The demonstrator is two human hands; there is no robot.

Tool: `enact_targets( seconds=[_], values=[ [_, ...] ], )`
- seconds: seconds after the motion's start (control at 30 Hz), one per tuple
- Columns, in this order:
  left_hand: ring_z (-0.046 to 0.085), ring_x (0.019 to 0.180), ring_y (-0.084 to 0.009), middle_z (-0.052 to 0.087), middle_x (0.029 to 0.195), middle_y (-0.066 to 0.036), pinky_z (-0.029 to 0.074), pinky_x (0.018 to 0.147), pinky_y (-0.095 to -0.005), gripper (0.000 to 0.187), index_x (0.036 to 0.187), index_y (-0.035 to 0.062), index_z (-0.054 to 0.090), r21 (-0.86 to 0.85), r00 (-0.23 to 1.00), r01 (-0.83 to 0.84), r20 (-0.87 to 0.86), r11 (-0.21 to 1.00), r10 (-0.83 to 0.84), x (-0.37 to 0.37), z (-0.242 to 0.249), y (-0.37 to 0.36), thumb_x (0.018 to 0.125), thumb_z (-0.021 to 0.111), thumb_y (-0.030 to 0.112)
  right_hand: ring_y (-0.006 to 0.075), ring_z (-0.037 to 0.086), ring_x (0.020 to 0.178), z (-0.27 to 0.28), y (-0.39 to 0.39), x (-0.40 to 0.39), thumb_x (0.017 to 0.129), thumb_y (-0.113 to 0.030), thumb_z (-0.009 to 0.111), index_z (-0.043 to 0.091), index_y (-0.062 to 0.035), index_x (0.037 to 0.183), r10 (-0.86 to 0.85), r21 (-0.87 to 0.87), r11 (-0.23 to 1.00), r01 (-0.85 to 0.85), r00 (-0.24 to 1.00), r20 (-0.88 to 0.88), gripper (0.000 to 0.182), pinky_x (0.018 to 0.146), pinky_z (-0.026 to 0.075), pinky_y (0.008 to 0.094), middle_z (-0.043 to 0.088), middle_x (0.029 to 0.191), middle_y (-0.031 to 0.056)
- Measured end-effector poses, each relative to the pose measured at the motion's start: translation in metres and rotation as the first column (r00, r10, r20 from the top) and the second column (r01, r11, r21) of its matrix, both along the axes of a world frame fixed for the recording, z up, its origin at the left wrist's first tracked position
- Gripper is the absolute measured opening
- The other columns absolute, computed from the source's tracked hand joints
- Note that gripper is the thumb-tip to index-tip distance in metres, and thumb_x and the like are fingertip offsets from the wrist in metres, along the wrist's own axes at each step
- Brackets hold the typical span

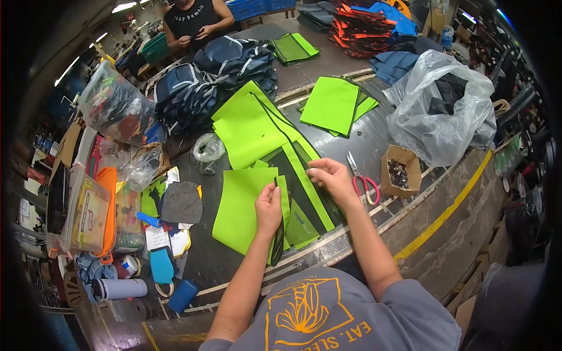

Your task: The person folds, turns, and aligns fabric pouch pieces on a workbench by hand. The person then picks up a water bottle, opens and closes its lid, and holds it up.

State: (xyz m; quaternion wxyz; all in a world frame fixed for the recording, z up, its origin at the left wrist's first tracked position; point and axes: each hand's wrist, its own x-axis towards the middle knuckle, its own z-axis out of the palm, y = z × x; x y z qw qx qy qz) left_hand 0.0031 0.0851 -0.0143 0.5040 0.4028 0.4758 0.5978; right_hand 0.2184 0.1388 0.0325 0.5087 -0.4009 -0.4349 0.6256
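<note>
My left hand (268, 207) is closed around a thin black strip (278, 247), whose end pokes up above my fingers and whose length hangs below. It is over a lime green fabric panel (237, 202) edged in black. My right hand (331, 177) has thumb and fingers pinched together at the edge of a green and black mesh piece (300, 175); whatever is between the fingertips is too small to make out. A small mesh piece with printed lettering (301, 225) lies between my forearms. Pink-handled scissors (367, 186) rest beside my right hand.
A cardboard box of small dark bits (401, 171) and a clear plastic bag (442, 105) stand at right. Green panels (332, 105) and bundled dark blue pieces (187, 96) lie farther back. A lidded plastic bin (88, 210) is left. Another person (196, 26) works across the table.
</note>
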Motion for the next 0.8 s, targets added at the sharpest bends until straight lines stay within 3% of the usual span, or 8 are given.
enact_targets(
  seconds=[0.3,0.57,0.67,0.8],
  values=[
    [0.049,0.074,-0.0013,0.062,0.086,0.008,0.04,0.066,-0.0207,0.018,0.109,-0.0002,0.071,0.004,1.0,-0.007,0.016,1.0,0.007,-0.004,-0.004,0.003,0.109,0.063,0.017,0.0059,0.07,0.085,-0.012,0.002,-0.044,0.098,-0.007,0.077,0.074,-0.0004,0.126,0.073,0.095,0.993,-0.07,0.997,-0.034,0.029,0.073,0.053,0.02,0.079,0.102,0.0035],
    [0.046,0.073,-0.0017,0.058,0.081,0.009,0.037,0.064,-0.0216,0.018,0.102,0.002,0.07,0.022,0.997,-0.032,-0.065,0.999,0.033,0.0,-0.001,0.006,0.107,0.063,0.018,0.0087,0.073,0.091,-0.018,0.01,-0.047,0.099,-0.003,0.075,0.073,0.0004,0.128,0.12,0.158,0.98,-0.122,0.993,0.022,0.029,0.082,0.057,0.0221,0.078,0.106,0.0044],
    [0.046,0.072,-0.002,0.057,0.081,0.009,0.037,0.064,-0.0216,0.018,0.102,0.002,0.07,0.022,0.998,-0.032,-0.053,0.999,0.034,0.001,-0.003,0.006,0.107,0.063,0.018,0.0078,0.073,0.094,-0.023,0.018,-0.044,0.099,-0.005,0.075,0.074,0.0012,0.126,0.146,0.212,0.962,-0.171,0.981,0.129,0.027,0.081,0.058,0.0234,0.078,0.107,0.004],
    [0.047,0.072,-0.002,0.059,0.081,0.008,0.039,0.064,-0.0219,0.018,0.102,0.0008,0.07,0.023,0.997,-0.032,-0.07,0.999,0.033,-0.001,-0.006,0.008,0.107,0.063,0.017,0.0085,0.073,0.094,-0.019,0.02,-0.05,0.1,-0.006,0.074,0.073,0.0009,0.126,0.144,0.214,0.966,-0.142,0.99,0.004,0.027,0.079,0.057,0.0235,0.078,0.107,0.005]
  ],
)
